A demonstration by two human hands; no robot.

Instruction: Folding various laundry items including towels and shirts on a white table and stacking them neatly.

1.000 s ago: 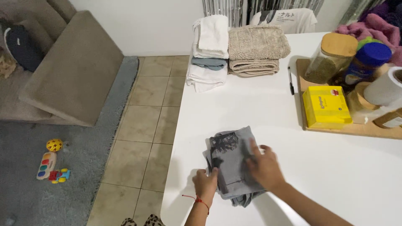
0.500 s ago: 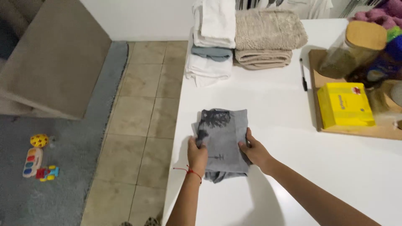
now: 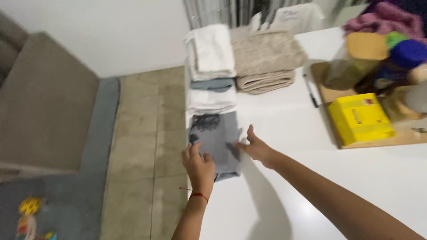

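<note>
A folded garment [image 3: 215, 140] lies between both hands, apparently just before the towel stacks [image 3: 211, 66], tray [image 3: 378, 142] right.

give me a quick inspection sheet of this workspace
surface: white table, mostly bare near the hands
job's things: folded grey cloth at the table's left edge, next to a stack of folded towels
clutter: beige towels, pen, wooden tray with yellow box and jars
grippers: left hand and right hand both on the grey cloth, fingers spread
cables: nothing seen
surroundings: tiled floor, grey rug, toy, sofa
</note>
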